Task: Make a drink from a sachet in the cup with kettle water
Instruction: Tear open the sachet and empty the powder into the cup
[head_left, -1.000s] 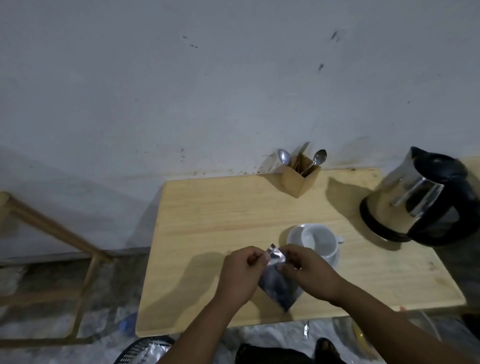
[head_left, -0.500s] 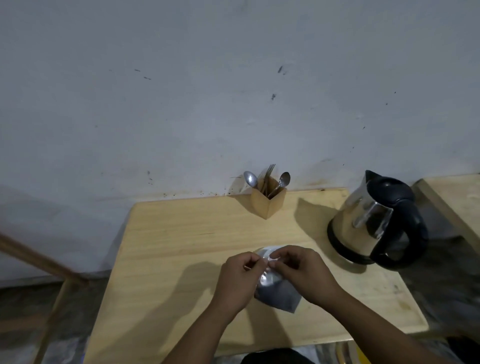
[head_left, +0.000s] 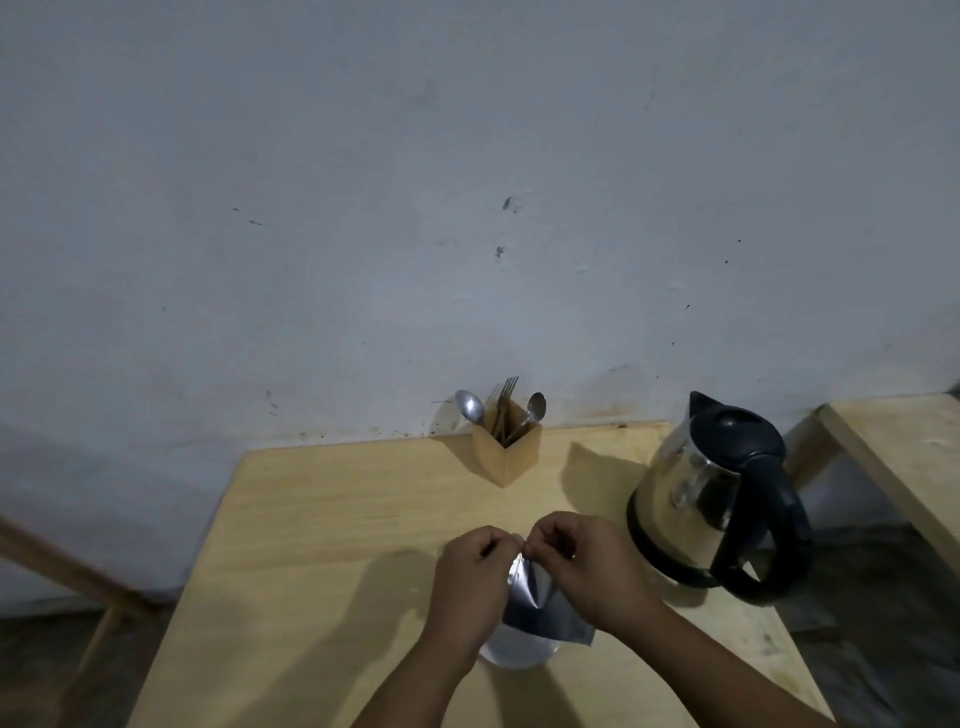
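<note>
A silvery sachet (head_left: 535, 603) hangs between my two hands above the wooden table (head_left: 322, 545). My left hand (head_left: 470, 582) pinches its top edge from the left. My right hand (head_left: 587, 566) pinches the same edge from the right, fingertips almost touching. Under the sachet and my hands, only the near rim of the white cup (head_left: 514, 652) shows. A steel kettle (head_left: 711, 499) with a black lid and handle stands to the right of my hands.
A wooden holder (head_left: 506, 452) with spoons and a fork stands at the table's back edge against the wall. A second wooden surface (head_left: 904, 457) lies to the right beyond the kettle. A wooden frame (head_left: 62, 571) slants at the left.
The view has tilted up and shifted, so the table sits lower in the frame. My hands with the sachet now cover the cup, which was visible behind them a second ago.
</note>
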